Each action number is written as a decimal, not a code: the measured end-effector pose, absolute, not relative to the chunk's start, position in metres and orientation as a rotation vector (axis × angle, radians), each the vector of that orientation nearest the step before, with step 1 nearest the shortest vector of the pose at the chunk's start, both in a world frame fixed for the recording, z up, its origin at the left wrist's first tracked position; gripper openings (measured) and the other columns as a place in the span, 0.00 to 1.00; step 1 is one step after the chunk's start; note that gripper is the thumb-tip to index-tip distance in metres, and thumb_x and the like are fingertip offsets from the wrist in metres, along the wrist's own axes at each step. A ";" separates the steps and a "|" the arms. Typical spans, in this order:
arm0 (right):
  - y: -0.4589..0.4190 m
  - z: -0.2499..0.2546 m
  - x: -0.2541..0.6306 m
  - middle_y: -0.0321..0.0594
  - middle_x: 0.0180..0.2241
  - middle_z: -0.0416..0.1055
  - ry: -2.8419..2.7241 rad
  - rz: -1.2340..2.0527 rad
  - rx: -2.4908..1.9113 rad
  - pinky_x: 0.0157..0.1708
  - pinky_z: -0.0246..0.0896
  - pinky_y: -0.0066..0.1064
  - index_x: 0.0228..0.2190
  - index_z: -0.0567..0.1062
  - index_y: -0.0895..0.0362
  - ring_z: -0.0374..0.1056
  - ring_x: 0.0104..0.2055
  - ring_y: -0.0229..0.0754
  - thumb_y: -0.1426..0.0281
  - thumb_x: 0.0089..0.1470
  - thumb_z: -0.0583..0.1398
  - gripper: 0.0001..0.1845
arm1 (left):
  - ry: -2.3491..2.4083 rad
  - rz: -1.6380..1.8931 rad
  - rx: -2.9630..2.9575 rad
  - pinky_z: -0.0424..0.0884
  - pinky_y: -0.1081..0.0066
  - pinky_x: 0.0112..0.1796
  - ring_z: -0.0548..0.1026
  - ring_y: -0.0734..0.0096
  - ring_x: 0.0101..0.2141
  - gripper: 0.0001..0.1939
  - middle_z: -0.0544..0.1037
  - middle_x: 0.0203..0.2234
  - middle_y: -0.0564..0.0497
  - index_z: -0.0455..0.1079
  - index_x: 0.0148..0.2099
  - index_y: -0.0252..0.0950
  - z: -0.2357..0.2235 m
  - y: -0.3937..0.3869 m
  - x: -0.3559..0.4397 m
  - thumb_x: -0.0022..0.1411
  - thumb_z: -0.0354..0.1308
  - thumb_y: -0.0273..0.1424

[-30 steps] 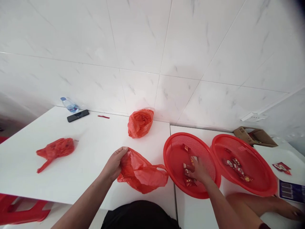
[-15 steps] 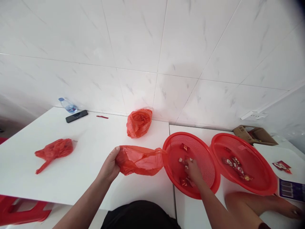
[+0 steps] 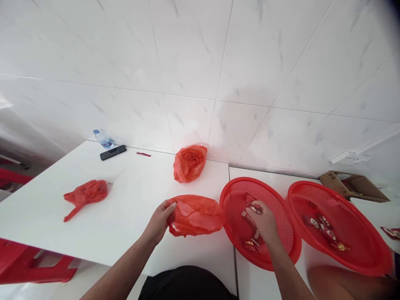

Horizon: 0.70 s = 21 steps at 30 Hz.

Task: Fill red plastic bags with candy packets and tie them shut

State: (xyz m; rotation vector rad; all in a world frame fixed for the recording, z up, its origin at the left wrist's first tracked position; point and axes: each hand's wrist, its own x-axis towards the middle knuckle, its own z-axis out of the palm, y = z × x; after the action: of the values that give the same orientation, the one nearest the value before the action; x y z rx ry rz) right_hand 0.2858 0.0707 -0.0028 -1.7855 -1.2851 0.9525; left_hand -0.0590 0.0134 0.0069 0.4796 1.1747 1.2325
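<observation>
Worktop (image 3: 131,187): white, cut off at the left edge.
Right basket (image 3: 359,237): red, lower right, with small packets too blurry to read.
Middle basket (image 3: 233,208): red, right of centre, partly hidden by an arm.
Red bag (image 3: 196,216): centre of the frame, see-through.
Left hand (image 3: 160,223): grip pinches the bag's left edge; some fingers hidden.
Right hand (image 3: 265,223): fingers bent; can't tell if its grip pinches anything.
Red packets (image 3: 250,245): in the middle basket, some under that hand.

The far wall (image 3: 190,50) is covered with grey-veined white tiles (image 3: 268,46). Before it stands a white desk (image 3: 137,179). At near left are a red stool (image 3: 18,260) and pale floor (image 3: 93,273).
</observation>
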 end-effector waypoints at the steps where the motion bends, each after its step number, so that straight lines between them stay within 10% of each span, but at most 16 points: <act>1: 0.065 0.011 0.273 0.39 0.32 0.72 -1.291 1.082 -1.668 0.29 0.62 0.32 0.35 0.72 0.53 0.68 0.32 0.44 0.59 0.43 0.64 0.16 | 1.169 1.227 0.478 0.69 0.74 0.32 0.74 0.73 0.28 0.15 0.77 0.27 0.53 0.71 0.37 0.34 0.007 0.014 -0.058 0.53 0.67 0.39; 9: 0.040 0.016 0.159 0.26 0.20 0.61 -1.477 1.988 -1.056 0.23 0.54 0.25 0.30 0.69 0.53 0.57 0.22 0.32 0.72 0.40 0.65 0.13 | 1.045 1.164 0.514 0.72 0.71 0.34 0.76 0.69 0.29 0.15 0.80 0.30 0.47 0.74 0.42 0.32 0.017 0.012 -0.044 0.57 0.64 0.38; 16: 0.058 -0.022 0.133 0.41 0.50 0.71 -1.596 1.448 -1.348 0.50 0.63 0.39 0.51 0.70 0.52 0.68 0.50 0.47 0.68 0.45 0.63 0.29 | 1.031 1.120 0.495 0.75 0.67 0.35 0.79 0.63 0.33 0.23 0.82 0.36 0.43 0.72 0.52 0.32 0.018 0.008 -0.050 0.57 0.64 0.38; 21: 0.071 -0.010 0.202 0.43 0.43 0.76 -1.585 1.088 -1.609 0.47 0.64 0.38 0.42 0.76 0.53 0.71 0.46 0.48 0.63 0.54 0.55 0.16 | 1.091 1.119 0.466 0.75 0.70 0.32 0.80 0.65 0.31 0.24 0.82 0.37 0.43 0.71 0.54 0.33 0.010 0.010 -0.057 0.56 0.65 0.36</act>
State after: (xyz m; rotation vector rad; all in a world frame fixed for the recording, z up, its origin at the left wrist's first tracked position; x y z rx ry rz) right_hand 0.2017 0.0714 -0.0098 -1.6091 -1.5852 1.0882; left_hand -0.0568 0.0104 0.0101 0.4660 1.0907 1.1187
